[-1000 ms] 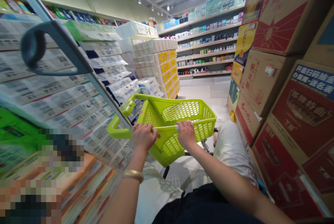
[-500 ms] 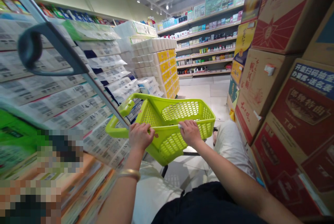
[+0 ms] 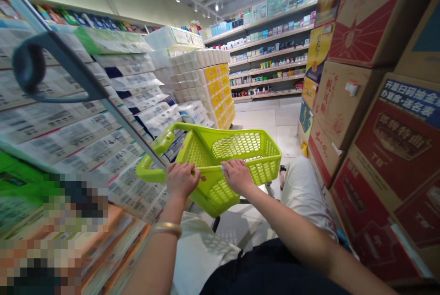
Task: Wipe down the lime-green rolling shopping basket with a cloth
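Observation:
A lime-green plastic shopping cart (image 3: 237, 146) with mesh sides stands across the aisle in front of me, no goods visible in its basket. My left hand (image 3: 180, 179) is closed over its near rim, close to the looped push handle (image 3: 151, 175). Farther right on the same rim, my right hand (image 3: 238, 177) is closed too, with something small and white at its fingertips that I cannot make out. A slanting metal pole (image 3: 127, 128) with a grey loop grip (image 3: 68, 98) comes down to the cart beside my left hand; its lower end is hidden.
Stacked white packs (image 3: 89, 134) line the left side, with yellow-fronted packs (image 3: 218, 93) beyond. Tall stacks of cartons (image 3: 388, 148) border the right, close to my leg. Ahead, pale floor tiles (image 3: 266, 118) lead to shelves (image 3: 271, 50) of small goods.
My right hand has slid left along the cart's rim, closer to my left hand. My left hand keeps its place on the rim. The view has shifted slightly.

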### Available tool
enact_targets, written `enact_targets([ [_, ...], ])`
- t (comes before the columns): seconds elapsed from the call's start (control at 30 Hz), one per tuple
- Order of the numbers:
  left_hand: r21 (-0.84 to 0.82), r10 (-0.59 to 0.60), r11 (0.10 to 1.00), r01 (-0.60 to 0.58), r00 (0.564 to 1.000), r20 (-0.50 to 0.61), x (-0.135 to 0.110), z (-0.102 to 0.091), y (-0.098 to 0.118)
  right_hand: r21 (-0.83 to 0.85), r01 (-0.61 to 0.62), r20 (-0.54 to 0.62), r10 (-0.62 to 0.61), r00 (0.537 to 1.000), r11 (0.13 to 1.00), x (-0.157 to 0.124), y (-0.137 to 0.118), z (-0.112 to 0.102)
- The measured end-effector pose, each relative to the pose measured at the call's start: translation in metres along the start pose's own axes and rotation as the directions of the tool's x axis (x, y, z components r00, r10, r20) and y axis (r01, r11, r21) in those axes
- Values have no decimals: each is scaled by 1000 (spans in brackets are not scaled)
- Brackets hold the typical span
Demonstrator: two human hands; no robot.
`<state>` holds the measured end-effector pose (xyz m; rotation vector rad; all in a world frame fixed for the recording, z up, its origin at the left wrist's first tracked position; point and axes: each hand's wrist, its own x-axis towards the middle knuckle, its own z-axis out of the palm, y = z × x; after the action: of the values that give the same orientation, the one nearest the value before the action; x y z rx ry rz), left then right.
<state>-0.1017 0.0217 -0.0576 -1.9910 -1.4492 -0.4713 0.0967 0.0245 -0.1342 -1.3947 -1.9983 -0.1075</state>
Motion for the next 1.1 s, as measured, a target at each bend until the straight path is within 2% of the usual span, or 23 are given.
enact_targets([
  [0.13,-36,-42,998,45,996,80,3,-3,-3,-50,-78,-54,75,996,996,-13,30,-6],
  [0.23,-62,-81,994,87,992,98,9,-7,3,-59,-127,-88,122,989,990,-13,29,-2],
  [0.33,-115,-42,992,54,994,105,13,-7,26,-49,-151,-102,146,984,987,-9,15,5],
  [0.4,-180,28,984,5,983,180,13,-2,47,-35,-121,-100,117,988,992,-8,8,7],
  [0.5,-195,50,981,11,951,306,5,10,69,-19,-44,-85,42,996,999,-10,9,6],
  [0.6,-143,67,989,-22,945,320,-4,20,71,-26,-52,-100,49,994,998,-20,28,-1],
  [0.73,-134,58,991,-16,947,315,-8,22,63,-55,-172,-180,160,971,984,-40,67,-16],
  [0.83,-110,49,994,-14,945,324,-7,20,63,-65,-261,-237,239,941,963,-50,82,-22],
  [0.97,-77,39,997,-14,941,337,-7,19,66,-42,-337,-243,317,917,941,-42,63,-15],
  [1.1,-62,30,998,-10,946,323,-9,22,65,-31,-209,-155,202,967,977,-27,28,0],
])
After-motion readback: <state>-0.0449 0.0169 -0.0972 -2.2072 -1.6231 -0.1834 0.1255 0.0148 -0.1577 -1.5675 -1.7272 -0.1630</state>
